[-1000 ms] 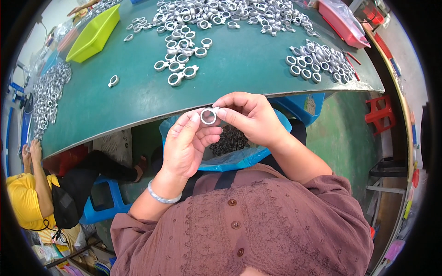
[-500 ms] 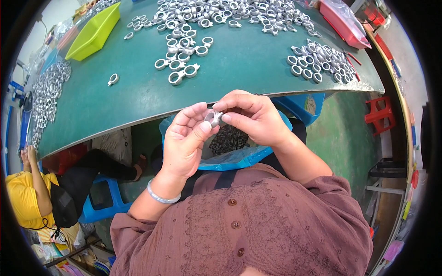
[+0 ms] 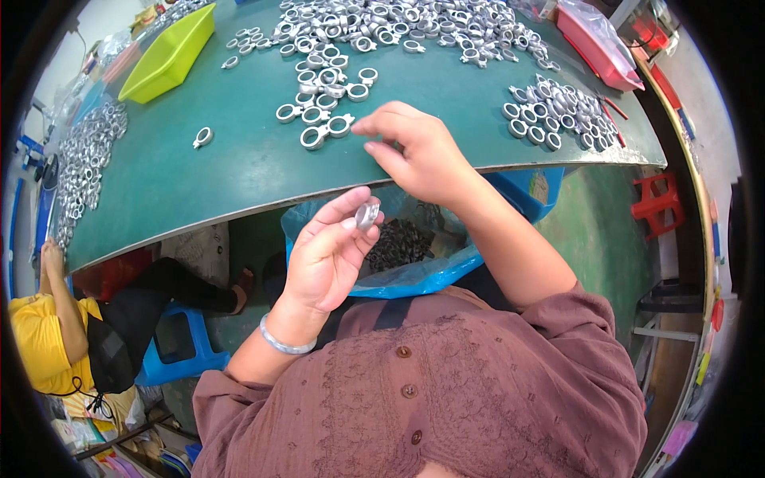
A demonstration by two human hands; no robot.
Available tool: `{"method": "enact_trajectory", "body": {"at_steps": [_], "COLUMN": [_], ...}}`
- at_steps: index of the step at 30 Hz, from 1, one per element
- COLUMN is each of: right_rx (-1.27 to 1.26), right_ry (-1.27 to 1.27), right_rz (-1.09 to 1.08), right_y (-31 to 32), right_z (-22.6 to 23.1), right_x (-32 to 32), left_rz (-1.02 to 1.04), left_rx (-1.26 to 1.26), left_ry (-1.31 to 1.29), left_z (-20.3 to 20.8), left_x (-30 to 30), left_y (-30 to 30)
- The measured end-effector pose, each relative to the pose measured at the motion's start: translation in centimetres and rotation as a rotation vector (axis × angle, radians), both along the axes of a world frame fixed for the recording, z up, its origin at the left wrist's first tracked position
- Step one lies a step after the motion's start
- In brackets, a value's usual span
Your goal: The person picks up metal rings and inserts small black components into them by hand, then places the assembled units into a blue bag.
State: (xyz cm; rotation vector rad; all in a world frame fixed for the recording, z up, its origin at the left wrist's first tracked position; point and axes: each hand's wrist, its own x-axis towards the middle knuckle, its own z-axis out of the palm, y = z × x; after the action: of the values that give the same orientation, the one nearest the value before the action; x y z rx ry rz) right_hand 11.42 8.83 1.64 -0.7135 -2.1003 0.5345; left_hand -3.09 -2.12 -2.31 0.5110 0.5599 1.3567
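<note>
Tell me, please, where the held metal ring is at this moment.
In the head view, just left of centre, the metal ring is in the left hand, pictured below the near edge of the green table.

Left hand (image 3: 325, 259) pinches one metal ring (image 3: 366, 216) near blue container (image 3: 426, 279); right hand (image 3: 422, 155) free, half-curled, near ring cluster (image 3: 327, 129) on green tabletop (image 3: 239, 163). Bigger ring pile (image 3: 382, 22) behind.

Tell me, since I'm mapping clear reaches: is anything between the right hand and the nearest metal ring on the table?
Nothing visible: the right hand is close beside the nearest metal ring. The left hand, holding another ring, is lower, outside that path.
</note>
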Motion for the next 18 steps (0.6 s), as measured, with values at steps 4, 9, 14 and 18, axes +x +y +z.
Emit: {"method": "enact_trajectory", "body": {"at_steps": [4, 9, 14, 18], "right_rx": [0.247, 0.173, 0.104, 0.069], "right_ry": [-0.169, -0.226, -0.079, -0.049], "right_rz": [-0.12, -0.018, 0.216, 0.274], "right_y": [2.3, 2.3, -1.4, -3.4], "right_z": [-0.8, -0.8, 0.7, 0.8], "right_x": [-1.8, -1.7, -0.4, 0.0], "left_rz": [-0.127, -0.041, 0.037, 0.055], "left_rx": [-0.114, -0.193, -0.108, -0.072], "left_ry": [-0.215, 0.006, 0.143, 0.139], "left_z": [-0.3, 0.5, 0.9, 1.0], "left_x": [-0.5, -1.0, -1.0, -0.6], "left_y": [0.0, -0.2, 0.2, 0.4]}}
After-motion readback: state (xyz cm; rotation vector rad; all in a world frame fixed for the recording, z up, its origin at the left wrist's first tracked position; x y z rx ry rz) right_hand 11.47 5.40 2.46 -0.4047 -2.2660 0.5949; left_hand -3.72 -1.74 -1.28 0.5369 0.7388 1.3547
